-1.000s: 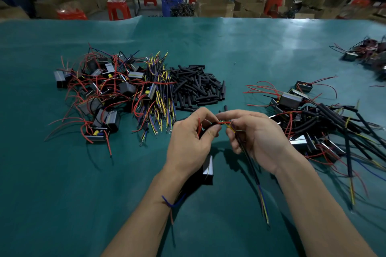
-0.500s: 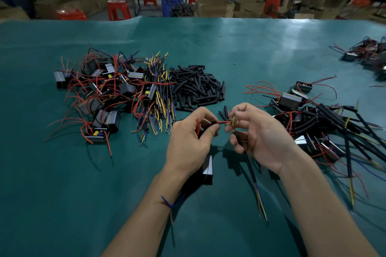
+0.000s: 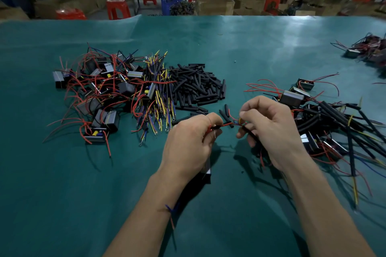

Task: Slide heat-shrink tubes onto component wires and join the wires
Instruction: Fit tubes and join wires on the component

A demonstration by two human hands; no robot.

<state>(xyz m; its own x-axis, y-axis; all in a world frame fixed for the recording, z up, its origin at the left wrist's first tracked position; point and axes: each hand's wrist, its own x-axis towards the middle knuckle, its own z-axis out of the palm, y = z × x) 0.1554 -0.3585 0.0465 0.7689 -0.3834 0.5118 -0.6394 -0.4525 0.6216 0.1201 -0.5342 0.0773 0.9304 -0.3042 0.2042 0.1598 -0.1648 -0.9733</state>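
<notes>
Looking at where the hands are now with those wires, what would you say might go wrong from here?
1. The left hand and right hand pinch thin wire ends in mid-air; the join may slip apart.
2. The component seems to hang under the left hand and may tug the red wire.
3. Loose heat-shrink tubes lie close by and may be knocked away.

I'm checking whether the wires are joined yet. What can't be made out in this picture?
- Head view: the wire ends between left hand and right hand are too small and partly behind fingertips; joined or not, cannot tell.
- The component under the left hand is mostly hidden by the palm.
- The black cable in the right hand vanishes behind the fingers.
- The pile of finished parts is cut off by the right edge.
</notes>
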